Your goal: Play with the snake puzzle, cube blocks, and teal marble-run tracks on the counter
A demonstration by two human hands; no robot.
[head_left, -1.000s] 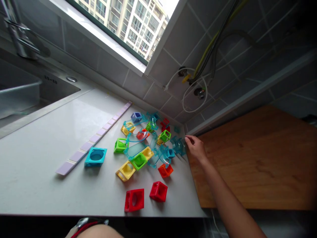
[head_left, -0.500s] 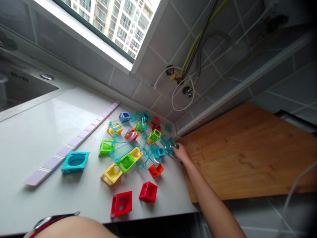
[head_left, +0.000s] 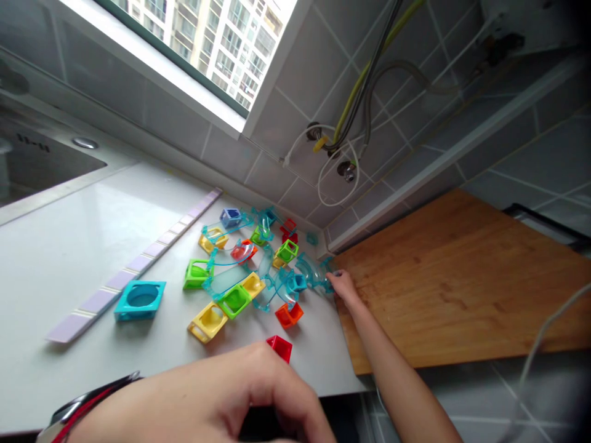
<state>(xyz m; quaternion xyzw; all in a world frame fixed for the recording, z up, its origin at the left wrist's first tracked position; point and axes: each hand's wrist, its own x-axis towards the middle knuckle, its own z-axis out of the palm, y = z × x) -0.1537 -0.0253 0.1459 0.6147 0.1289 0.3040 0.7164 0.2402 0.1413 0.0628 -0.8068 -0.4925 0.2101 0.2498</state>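
Note:
My right hand (head_left: pixel 342 284) reaches to the counter's right end, its fingers pinched on the edge of a translucent blue curved track piece (head_left: pixel 311 272). My left hand (head_left: pixel 203 394), wearing a watch and a red cord, is large in the foreground. Its thumb and index finger are bent with a gap between them; the fingertips run out of the frame. Just beyond its knuckles, a red block (head_left: pixel 281 348) is partly covered. Between the hands lie an orange block (head_left: pixel 289 315), a green block (head_left: pixel 234 300) and a yellow block (head_left: pixel 207 321) with round hollows.
More coloured blocks and clear blue track pieces (head_left: pixel 228 280) lie in a loose pile towards the wall. A turquoise square ring block (head_left: pixel 141 300) sits beside a lilac strip (head_left: pixel 133 266). A wooden board (head_left: pixel 462 283) stands at right, a sink (head_left: pixel 50 154) at left.
My left hand has come into view from below, over the front of the counter, covering one red block and part of another. My right hand has moved slightly to the right.

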